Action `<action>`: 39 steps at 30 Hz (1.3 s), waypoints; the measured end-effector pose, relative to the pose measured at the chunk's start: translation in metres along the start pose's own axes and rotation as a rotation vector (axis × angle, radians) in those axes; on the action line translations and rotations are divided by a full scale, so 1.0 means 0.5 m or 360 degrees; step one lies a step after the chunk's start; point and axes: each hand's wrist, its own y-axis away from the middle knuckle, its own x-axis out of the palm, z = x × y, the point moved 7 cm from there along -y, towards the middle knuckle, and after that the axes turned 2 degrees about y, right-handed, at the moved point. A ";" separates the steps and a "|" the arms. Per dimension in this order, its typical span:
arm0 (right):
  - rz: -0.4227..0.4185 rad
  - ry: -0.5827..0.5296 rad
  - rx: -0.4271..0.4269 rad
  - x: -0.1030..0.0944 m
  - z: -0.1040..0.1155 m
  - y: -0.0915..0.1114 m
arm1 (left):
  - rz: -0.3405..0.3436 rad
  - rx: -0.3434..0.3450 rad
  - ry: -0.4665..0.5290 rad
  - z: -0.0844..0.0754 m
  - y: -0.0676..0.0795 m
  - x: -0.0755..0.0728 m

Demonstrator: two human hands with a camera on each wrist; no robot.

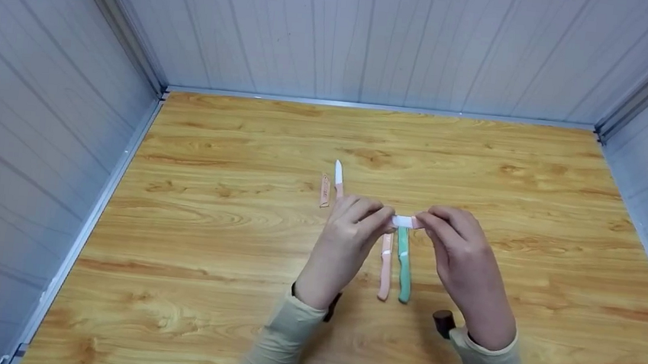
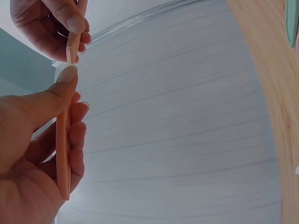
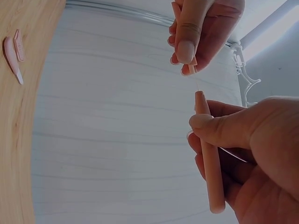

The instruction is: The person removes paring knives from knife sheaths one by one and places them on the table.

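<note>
In the head view my left hand (image 1: 347,235) and right hand (image 1: 467,252) face each other above the table. My right hand grips the pink handle (image 3: 211,163) of a knife between thumb and curled fingers. Its white blade (image 1: 403,221) bridges the gap between the hands. A flat peach blade sheath (image 2: 63,149) is pinched in my left hand, in line with the knife. My left fingers hide where the blade meets the sheath, so how deep it sits I cannot tell.
Below the hands, a pink sheathed knife (image 1: 385,274) and a green sheathed knife (image 1: 404,276) lie side by side on the wooden table (image 1: 198,312). Left of them are an unsheathed pink knife (image 1: 338,173) and a loose pink sheath (image 1: 325,191). Pale panels (image 1: 338,35) enclose the table.
</note>
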 end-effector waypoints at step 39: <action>0.0035 -0.0015 -0.0021 -0.003 -0.004 0.001 | 0.0029 -0.0053 0.0043 0.005 0.002 0.001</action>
